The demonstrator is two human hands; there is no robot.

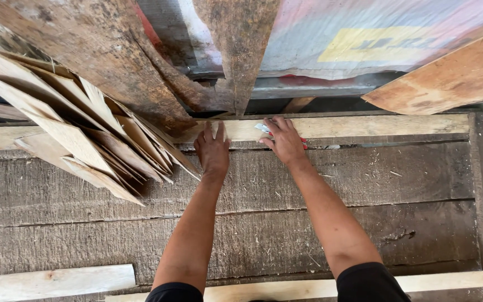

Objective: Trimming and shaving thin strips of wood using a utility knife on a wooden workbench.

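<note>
At the far left a stack of thin veneer sheets [79, 134] leans in a fan, its lower edges resting on the dark workbench [85, 190]. A short pale offcut [54, 281] lies at the bench's near left edge. Above the stack a rough, weathered plank [96, 50] slants down toward the middle.

The left hand [212, 152] lies flat, palm down, fingers straight and close together, its fingertips touching the pale strip [364, 126] that runs along the far side of the bench. It grips nothing.

Just to its right, the right hand [285, 141] rests on the same strip, fingers curled over a small tool [264, 128] with a light blade end showing at the fingertips and a bit of red at the wrist side. Most of the tool is hidden, so its kind cannot be told.

Further right, a tan board [454, 78] tilts above the strip, under a printed plastic tarp [375, 33]. Another pale strip [308, 288] runs along the near edge.
</note>
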